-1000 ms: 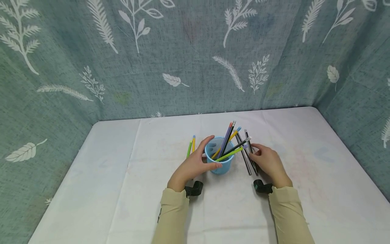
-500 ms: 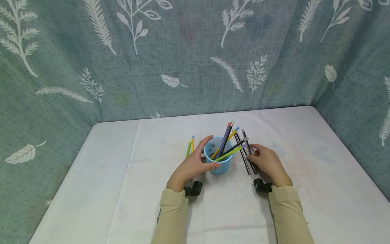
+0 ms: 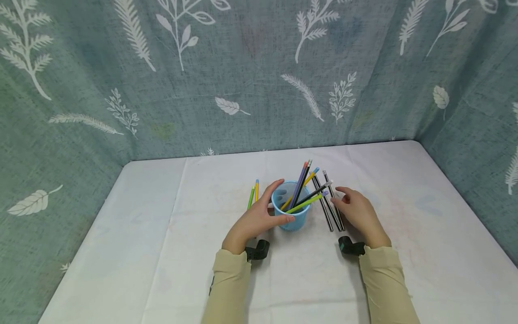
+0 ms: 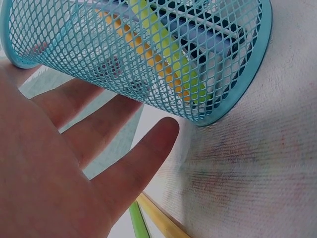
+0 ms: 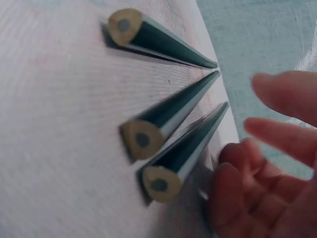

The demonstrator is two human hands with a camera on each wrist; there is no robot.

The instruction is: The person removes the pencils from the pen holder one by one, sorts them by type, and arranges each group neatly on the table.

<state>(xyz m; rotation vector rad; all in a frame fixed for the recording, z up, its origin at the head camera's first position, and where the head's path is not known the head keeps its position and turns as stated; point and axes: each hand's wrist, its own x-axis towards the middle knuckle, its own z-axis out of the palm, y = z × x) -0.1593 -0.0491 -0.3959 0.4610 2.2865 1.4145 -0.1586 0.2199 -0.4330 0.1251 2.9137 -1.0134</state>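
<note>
My left hand [image 3: 256, 218] holds a light blue mesh pencil cup [image 3: 294, 221] from its left side, thumb at the front and fingers around the back. Several pencils lean in it, among them a lime green pencil [image 3: 303, 205] and a purple one [image 3: 298, 186]. In the left wrist view, the left hand [image 4: 74, 144] has its fingers along the mesh [image 4: 133, 59]. Right of the cup, three black pencils [image 3: 328, 216] lie on the cloth. Beside them is my right hand [image 3: 358, 211], its fingers loosely bent around nothing. The right wrist view shows gaps between this hand [image 5: 267, 173] and the black pencils [image 5: 181, 106].
A green pencil [image 3: 251, 197] and a yellow pencil [image 3: 256, 190] lie left of the cup, partly hidden by the left hand. White cloth [image 3: 182, 261] covers the table. A grey-green leaf-patterned curtain [image 3: 259, 121] hangs behind and at both sides.
My right hand has parted from the rightmost black pencil and drawn slightly right, its fingers opening. That pencil's near end now shows beside the others. My left hand and the cup stay put.
</note>
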